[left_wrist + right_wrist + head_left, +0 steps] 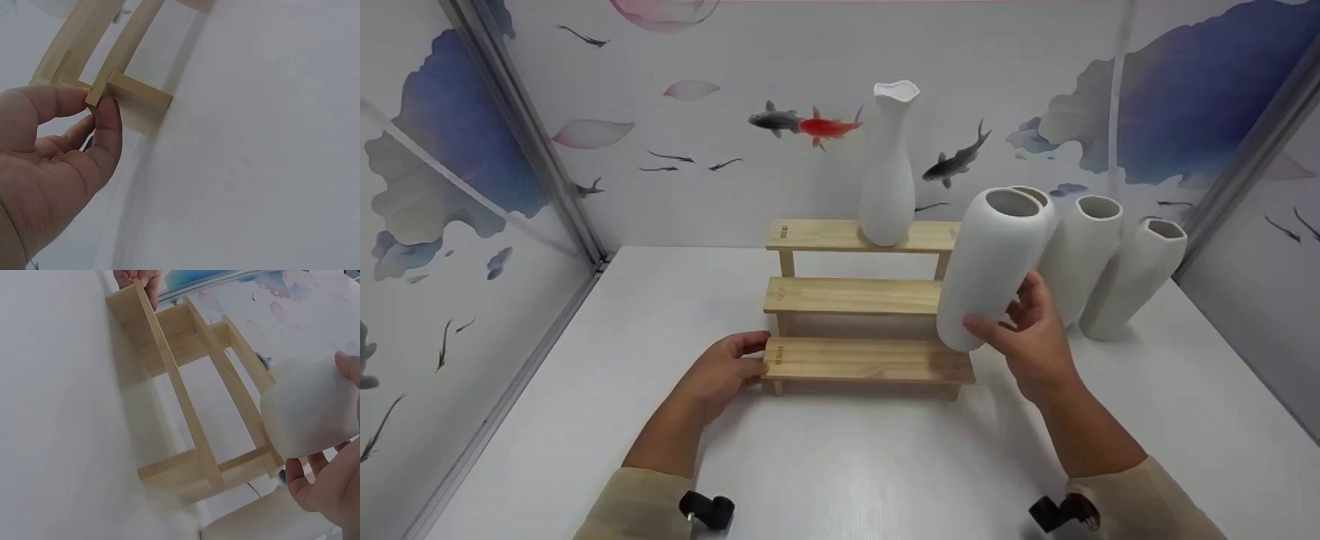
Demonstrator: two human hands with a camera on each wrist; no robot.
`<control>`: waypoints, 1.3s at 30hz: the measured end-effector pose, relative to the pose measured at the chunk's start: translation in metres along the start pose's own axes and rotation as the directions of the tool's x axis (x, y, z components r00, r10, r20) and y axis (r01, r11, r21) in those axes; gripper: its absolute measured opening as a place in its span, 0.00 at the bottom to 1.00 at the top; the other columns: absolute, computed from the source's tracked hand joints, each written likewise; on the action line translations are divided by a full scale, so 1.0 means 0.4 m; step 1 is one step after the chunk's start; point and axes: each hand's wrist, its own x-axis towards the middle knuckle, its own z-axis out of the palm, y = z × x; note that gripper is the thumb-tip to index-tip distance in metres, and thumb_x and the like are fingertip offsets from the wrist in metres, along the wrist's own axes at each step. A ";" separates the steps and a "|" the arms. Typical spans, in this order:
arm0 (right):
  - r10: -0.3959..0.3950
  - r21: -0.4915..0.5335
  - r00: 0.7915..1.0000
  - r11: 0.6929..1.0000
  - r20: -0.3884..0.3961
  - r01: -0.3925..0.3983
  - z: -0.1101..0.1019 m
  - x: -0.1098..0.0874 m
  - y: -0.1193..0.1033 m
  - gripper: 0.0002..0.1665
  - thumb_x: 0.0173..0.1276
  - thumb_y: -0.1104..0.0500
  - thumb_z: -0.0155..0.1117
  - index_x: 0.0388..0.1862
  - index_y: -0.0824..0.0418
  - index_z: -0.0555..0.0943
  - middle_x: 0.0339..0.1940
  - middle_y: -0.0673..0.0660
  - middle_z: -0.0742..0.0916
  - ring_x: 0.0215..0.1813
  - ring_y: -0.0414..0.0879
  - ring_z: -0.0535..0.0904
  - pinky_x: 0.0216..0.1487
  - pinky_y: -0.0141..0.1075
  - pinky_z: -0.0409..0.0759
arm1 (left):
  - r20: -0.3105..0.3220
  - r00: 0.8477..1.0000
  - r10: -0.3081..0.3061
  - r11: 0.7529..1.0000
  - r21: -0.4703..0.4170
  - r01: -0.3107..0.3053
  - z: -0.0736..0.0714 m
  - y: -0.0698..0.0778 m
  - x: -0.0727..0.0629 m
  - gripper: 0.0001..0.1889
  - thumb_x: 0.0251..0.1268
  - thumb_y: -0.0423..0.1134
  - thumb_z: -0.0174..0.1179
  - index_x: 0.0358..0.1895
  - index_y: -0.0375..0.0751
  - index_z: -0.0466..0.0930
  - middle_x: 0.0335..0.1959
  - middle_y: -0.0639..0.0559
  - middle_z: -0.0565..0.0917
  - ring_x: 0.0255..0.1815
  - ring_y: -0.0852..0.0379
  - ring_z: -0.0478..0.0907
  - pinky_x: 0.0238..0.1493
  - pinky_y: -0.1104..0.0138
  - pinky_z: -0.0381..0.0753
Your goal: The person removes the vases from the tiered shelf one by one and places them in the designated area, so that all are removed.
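Observation:
A three-step wooden stand [862,360] is on the white table. My left hand [720,379] pinches the left end of its lowest board between thumb and fingers, plainly seen in the left wrist view at the board [97,93]. My right hand [1039,349] grips a smooth white cylindrical vase [986,262] near its base, thumb in front and fingers behind. This vase leans slightly, held in the air at the stand's right end, and its underside [309,408] shows in the right wrist view. On the top step stands another white vase [887,180], with a narrow neck and wavy rim.
More white vases stand on the table [840,465] at the right: one mostly hidden behind the held vase, a tall one [1084,262], and one with an angular mouth [1136,281]. Panels [682,195] painted with fish and petals enclose the table's back and sides.

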 end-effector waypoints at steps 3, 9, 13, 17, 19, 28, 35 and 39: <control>0.014 0.001 1.000 1.000 -0.024 -0.013 -0.028 -0.002 -0.002 0.57 0.62 0.72 0.78 0.82 0.44 0.61 0.78 0.50 0.74 0.78 0.50 0.72 0.74 0.40 0.79 | -0.008 1.000 -0.004 1.000 0.006 0.004 0.001 0.000 0.001 0.30 0.72 0.27 0.58 0.77 0.40 0.72 0.76 0.45 0.75 0.62 0.52 0.83 0.63 0.60 0.82; 0.041 -0.021 0.995 0.999 -0.092 -0.043 -0.093 -0.003 0.003 0.57 0.65 0.67 0.79 0.83 0.41 0.58 0.83 0.50 0.69 0.82 0.53 0.67 0.84 0.64 0.61 | -0.004 1.000 -0.011 1.000 0.003 0.011 0.001 -0.001 0.003 0.29 0.73 0.27 0.58 0.77 0.40 0.72 0.76 0.45 0.75 0.62 0.52 0.83 0.65 0.59 0.81; 0.045 -0.022 0.992 0.999 -0.120 -0.048 -0.132 0.005 0.022 0.58 0.64 0.65 0.80 0.84 0.40 0.57 0.85 0.51 0.67 0.84 0.56 0.65 0.84 0.65 0.59 | -0.005 1.000 -0.006 1.000 -0.010 0.006 0.000 -0.003 0.002 0.29 0.73 0.27 0.58 0.76 0.40 0.72 0.76 0.44 0.75 0.62 0.51 0.83 0.65 0.59 0.82; 0.042 -0.009 0.990 0.999 -0.137 -0.043 -0.163 0.014 0.045 0.58 0.63 0.66 0.80 0.84 0.40 0.58 0.84 0.49 0.68 0.84 0.53 0.65 0.85 0.62 0.59 | -0.004 1.000 -0.007 1.000 -0.005 0.007 0.001 -0.003 -0.001 0.29 0.73 0.27 0.58 0.77 0.40 0.72 0.76 0.45 0.75 0.64 0.51 0.82 0.67 0.58 0.81; 0.050 -0.006 0.989 0.999 -0.143 -0.052 -0.177 0.017 0.058 0.58 0.63 0.67 0.80 0.83 0.40 0.58 0.83 0.48 0.69 0.83 0.51 0.66 0.85 0.60 0.59 | -0.002 1.000 -0.008 1.000 0.000 0.008 0.002 -0.002 -0.002 0.29 0.74 0.27 0.58 0.77 0.40 0.72 0.77 0.44 0.75 0.65 0.50 0.82 0.69 0.57 0.81; 0.157 -0.108 0.974 0.979 -0.163 -0.176 -0.225 0.032 0.102 0.64 0.59 0.60 0.86 0.84 0.36 0.56 0.87 0.51 0.63 0.86 0.54 0.60 0.87 0.56 0.58 | -0.009 1.000 0.009 1.000 0.005 -0.009 0.005 0.003 -0.001 0.31 0.71 0.27 0.58 0.77 0.40 0.72 0.77 0.44 0.74 0.64 0.50 0.83 0.68 0.56 0.80; 0.197 -0.194 0.971 0.956 -0.131 -0.221 -0.242 0.032 0.131 0.68 0.56 0.54 0.88 0.86 0.35 0.53 0.91 0.53 0.58 0.90 0.62 0.53 0.87 0.61 0.54 | 0.005 1.000 0.011 1.000 0.000 -0.011 0.004 0.005 -0.005 0.30 0.71 0.26 0.57 0.77 0.39 0.71 0.78 0.43 0.73 0.65 0.49 0.82 0.71 0.54 0.79; 0.222 -0.218 0.968 0.945 -0.117 -0.243 -0.250 0.036 0.145 0.71 0.56 0.52 0.88 0.87 0.33 0.51 0.91 0.52 0.57 0.90 0.62 0.52 0.87 0.61 0.54 | 0.003 1.000 0.010 1.000 0.002 -0.010 0.003 0.001 -0.002 0.30 0.71 0.26 0.57 0.77 0.39 0.72 0.77 0.44 0.74 0.65 0.49 0.82 0.70 0.55 0.80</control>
